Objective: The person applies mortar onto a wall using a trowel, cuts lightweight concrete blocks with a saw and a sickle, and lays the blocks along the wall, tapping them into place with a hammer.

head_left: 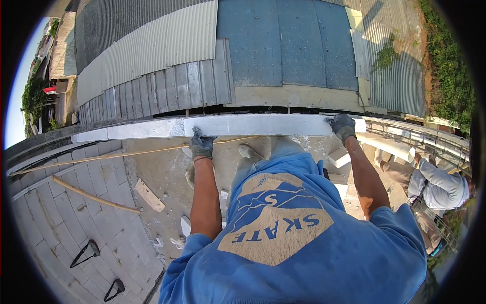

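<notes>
A long white block [260, 124], which looks like lightweight concrete, lies along the top of the low wall in front of me. My left hand [202, 144], in a dark grey glove, grips its near edge toward the left end. My right hand [342, 127], gloved the same way, is closed over the block near its right end. To the left, another white block [147, 128] sits in line on the wall, its end close against the one I hold. The undersides of my fingers are partly hidden.
Corrugated roofs [157, 55] spread beyond the wall. A bamboo pole [96, 195] lies on the grey block paving [76, 218] at left. Block offcuts [149, 195] litter the floor. At right are a white pipe [390, 146] and a co-worker [440, 186] in a light shirt.
</notes>
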A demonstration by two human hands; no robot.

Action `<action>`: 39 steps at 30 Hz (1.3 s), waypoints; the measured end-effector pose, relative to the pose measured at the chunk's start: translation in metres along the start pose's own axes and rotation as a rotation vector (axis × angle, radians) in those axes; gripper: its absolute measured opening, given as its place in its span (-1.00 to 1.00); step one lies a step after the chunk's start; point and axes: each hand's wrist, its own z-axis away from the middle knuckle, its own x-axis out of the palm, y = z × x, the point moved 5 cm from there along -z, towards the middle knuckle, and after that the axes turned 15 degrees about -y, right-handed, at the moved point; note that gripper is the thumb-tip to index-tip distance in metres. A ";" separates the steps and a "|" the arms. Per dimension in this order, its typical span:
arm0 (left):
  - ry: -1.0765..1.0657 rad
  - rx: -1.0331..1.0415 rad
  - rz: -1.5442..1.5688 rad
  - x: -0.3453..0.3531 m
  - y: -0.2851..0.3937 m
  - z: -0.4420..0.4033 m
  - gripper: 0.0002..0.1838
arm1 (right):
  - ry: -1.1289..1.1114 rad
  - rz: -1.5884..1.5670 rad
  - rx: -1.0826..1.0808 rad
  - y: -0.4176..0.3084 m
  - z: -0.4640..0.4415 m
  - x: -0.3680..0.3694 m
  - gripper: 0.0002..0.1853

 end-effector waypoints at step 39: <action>0.031 0.076 0.128 -0.018 -0.006 -0.007 -0.60 | 0.850 -0.252 -1.545 -0.316 0.198 -0.088 -0.49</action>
